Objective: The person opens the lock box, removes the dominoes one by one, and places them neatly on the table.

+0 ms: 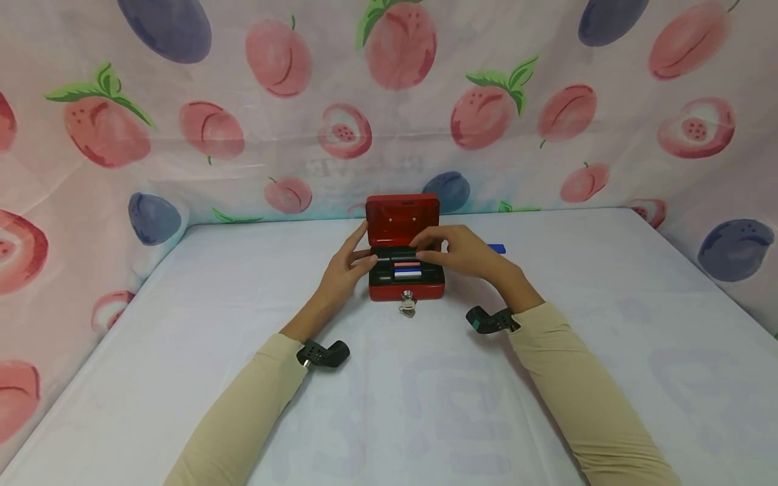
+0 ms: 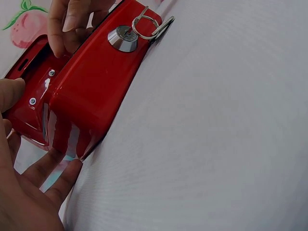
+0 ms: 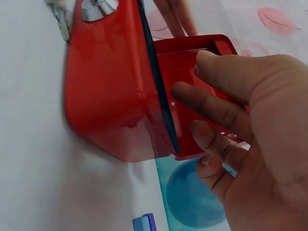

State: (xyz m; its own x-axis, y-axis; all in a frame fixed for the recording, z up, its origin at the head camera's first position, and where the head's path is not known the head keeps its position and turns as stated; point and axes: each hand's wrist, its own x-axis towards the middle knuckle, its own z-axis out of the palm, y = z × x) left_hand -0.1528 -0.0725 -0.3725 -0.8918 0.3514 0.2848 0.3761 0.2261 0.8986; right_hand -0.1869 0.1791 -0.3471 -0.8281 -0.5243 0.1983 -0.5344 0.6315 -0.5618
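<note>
A red metal cash box [image 1: 395,292] stands on the table with its lid [image 1: 389,219] raised. Inside it, a black tray [image 1: 434,273] holds a red strip [image 1: 407,264], a blue strip and a white strip lying side by side. My left hand [image 1: 340,275] rests its extended fingers against the box's left side, as the left wrist view shows. Over the right part of the tray is my right hand [image 1: 460,250], fingers bent loosely; in the right wrist view nothing shows between them. Keys on a ring [image 2: 147,28] hang from the front lock [image 2: 122,38].
A small blue item [image 1: 497,248] lies on the table to the right of the box, partly behind my right hand. The white tablecloth [image 1: 389,405] covers the table. A fruit-patterned cloth [image 1: 401,135] rises right behind the box.
</note>
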